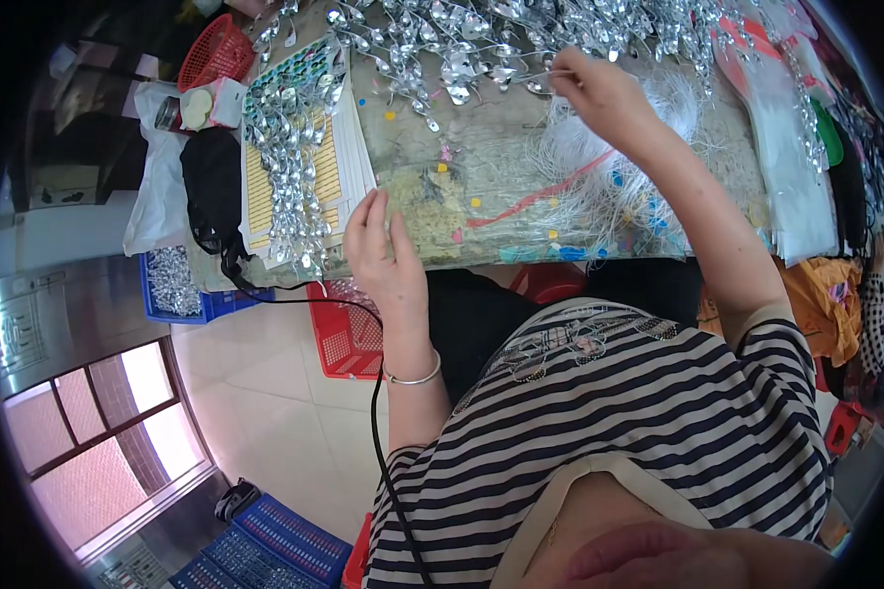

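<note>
My right hand (604, 103) reaches to the far side of the table, fingers pinched on the thin end of a silver strand (525, 76) in a heap of shiny silver strands (457, 74). Below its wrist lies a tangle of white threads (624, 162). My left hand (383, 250) is at the table's near edge, its fingers stretched out and apart, with nothing visible in them. Beside it is a stack of cards (346, 147) with yellow and green patterns. A bundle of silver strands (295, 187) with teardrop pieces lies over the cards.
A red ribbon (530, 199) lies on the worn table (422, 157). Clear plastic bags (781, 167) are at right. A black bag (213, 182) and red basket (216, 51) are at left. Below stand a blue bin (206, 306) and red crate (339, 339). A black cable (374, 412) hangs past my left arm.
</note>
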`<state>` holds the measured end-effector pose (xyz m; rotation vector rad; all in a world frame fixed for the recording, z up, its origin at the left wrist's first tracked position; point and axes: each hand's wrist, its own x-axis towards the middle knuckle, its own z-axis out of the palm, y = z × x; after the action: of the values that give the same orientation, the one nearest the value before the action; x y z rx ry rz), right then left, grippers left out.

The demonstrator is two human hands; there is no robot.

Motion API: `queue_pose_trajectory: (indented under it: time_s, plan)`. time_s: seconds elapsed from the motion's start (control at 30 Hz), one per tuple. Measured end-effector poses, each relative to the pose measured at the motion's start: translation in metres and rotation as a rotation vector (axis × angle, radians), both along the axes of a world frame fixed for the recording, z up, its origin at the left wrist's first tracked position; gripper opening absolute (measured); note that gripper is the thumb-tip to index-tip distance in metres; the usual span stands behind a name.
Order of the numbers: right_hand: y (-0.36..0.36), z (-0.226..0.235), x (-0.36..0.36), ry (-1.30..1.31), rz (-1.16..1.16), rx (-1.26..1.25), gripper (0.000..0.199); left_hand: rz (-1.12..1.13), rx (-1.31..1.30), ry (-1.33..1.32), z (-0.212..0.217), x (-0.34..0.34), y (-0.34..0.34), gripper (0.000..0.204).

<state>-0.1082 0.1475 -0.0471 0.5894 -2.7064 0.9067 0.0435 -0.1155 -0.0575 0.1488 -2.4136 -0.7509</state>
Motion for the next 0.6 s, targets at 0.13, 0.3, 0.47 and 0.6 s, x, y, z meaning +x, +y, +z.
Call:
queue_pose_trajectory:
  time_s: [0.13, 0.3, 0.47, 0.6]
  plan:
    - [0.033, 0.046, 0.023, -0.025, 0.051, -0.383, 0.021, -0.122, 0.130, 0.035, 0.015, -0.001, 0.026, 0.031]
    - [0.059, 0.099, 0.066, -0.139, 0.022, -0.533, 0.017, -0.308, 0.195, 0.219, 0.039, -0.005, 0.064, 0.044]
    - [0.030, 0.102, 0.108, -0.453, 0.207, -0.465, 0.017, -0.639, 0.379, 0.016, 0.047, -0.002, 0.100, 0.046]
    - [0.024, 0.074, 0.109, -0.739, 0.209, -0.648, 0.027, -0.778, 0.672, -0.493, 0.049, 0.013, 0.097, 0.039]
